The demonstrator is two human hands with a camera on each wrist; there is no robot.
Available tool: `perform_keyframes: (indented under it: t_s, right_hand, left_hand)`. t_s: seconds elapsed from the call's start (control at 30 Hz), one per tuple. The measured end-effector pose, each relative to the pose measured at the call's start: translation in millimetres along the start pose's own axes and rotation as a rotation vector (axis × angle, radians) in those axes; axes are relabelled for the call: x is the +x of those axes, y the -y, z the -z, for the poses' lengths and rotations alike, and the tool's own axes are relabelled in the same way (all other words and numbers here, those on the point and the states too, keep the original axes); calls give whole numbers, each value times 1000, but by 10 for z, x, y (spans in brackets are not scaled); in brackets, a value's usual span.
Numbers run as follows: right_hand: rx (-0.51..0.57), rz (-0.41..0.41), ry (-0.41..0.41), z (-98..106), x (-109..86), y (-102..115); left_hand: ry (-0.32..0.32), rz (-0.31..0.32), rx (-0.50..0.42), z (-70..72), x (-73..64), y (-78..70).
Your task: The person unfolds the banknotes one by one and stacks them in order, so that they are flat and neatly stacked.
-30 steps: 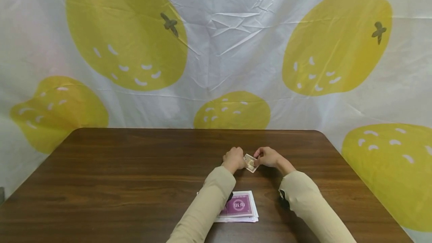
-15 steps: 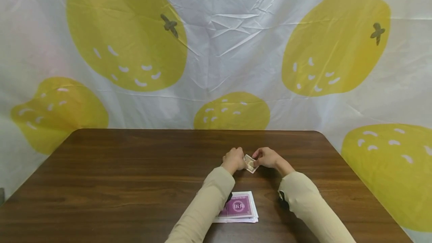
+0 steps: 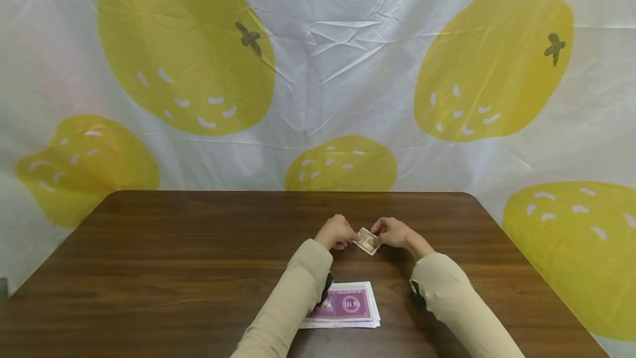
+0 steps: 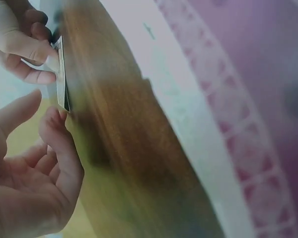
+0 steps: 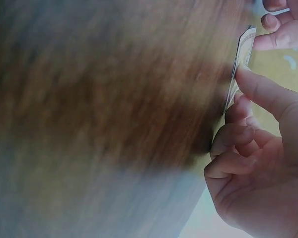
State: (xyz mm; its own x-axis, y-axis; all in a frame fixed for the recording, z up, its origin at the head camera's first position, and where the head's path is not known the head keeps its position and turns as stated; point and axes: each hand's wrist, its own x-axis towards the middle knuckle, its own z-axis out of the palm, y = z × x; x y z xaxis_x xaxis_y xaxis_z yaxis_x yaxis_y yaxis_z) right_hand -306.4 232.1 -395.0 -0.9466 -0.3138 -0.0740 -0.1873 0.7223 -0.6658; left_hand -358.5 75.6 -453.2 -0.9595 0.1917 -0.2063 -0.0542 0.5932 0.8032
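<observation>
A small folded paper with a printed border, like a banknote (image 3: 367,242), is held a little above the table between both hands. My right hand (image 3: 393,232) pinches it; in the right wrist view the thumb (image 5: 260,87) presses its face, with curled fingers behind. My left hand (image 3: 337,232) is at its left corner. From the left wrist, the thumb (image 4: 25,111) and bent forefinger stand apart, the forefingertip close to the paper's lower corner (image 4: 65,101). Closer to me lies a stack of purple-printed notes with white margins (image 3: 353,307), partly hidden by my left sleeve.
The brown wood-grain table (image 3: 174,269) has rounded far corners. Behind it hangs a white cloth (image 3: 338,87) printed with yellow lemons. Beige sleeves (image 3: 288,297) cover both forearms, with a dark band at each wrist.
My left hand has shifted left and turned, its fingers drawing back from the folded paper and uncovering more of it and of the purple stack. The right hand has hardly moved.
</observation>
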Motion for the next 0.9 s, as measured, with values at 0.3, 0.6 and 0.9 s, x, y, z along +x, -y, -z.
perform_keyframes:
  t_s: [0.3, 0.6, 0.9]
  right_hand:
    - [-8, 7, 2, -14, -2, -19]
    - [-19, 37, -1, -6, -11, -22]
    - [-26, 40, 2, 4, -12, -21]
  left_hand:
    - [40, 69, -141, -235, 488, 309]
    - [25, 83, -154, 247, -617, -373]
    - [18, 15, -118, 307, -760, -446]
